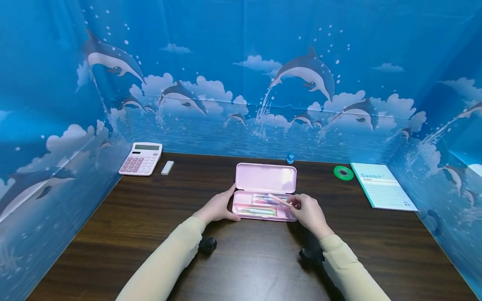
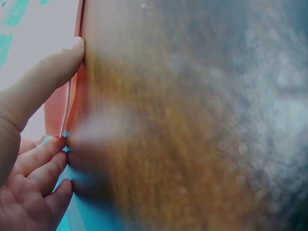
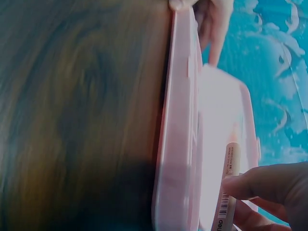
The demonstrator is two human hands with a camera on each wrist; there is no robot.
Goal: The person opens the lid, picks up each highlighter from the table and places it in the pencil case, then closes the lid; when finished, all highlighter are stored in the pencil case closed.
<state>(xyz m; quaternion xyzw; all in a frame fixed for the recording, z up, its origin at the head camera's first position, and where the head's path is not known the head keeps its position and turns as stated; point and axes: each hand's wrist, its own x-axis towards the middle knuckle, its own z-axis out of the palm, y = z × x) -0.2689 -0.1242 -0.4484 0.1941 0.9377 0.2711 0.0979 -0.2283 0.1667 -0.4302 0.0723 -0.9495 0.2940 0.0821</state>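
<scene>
A pink pencil case (image 1: 265,177) lies on the table with its lid raised at the back. Several pens and markers (image 1: 257,211) are inside it. My left hand (image 1: 218,207) grips the case's left end, with the thumb at the front corner and the fingers toward the back. Over the right part of the case, my right hand (image 1: 309,214) pinches a pale pink pen (image 3: 228,185) between thumb and fingers. Print and a barcode show on the pen in the right wrist view. It slants up to the left, above the other pens.
At the back left are a pink and white calculator (image 1: 141,159) and a white eraser (image 1: 167,167). A small blue object (image 1: 290,159) stands behind the case. Toward the right lie a green tape roll (image 1: 343,173) and a notepad (image 1: 383,184). A dolphin-print curtain (image 1: 241,125) borders the table.
</scene>
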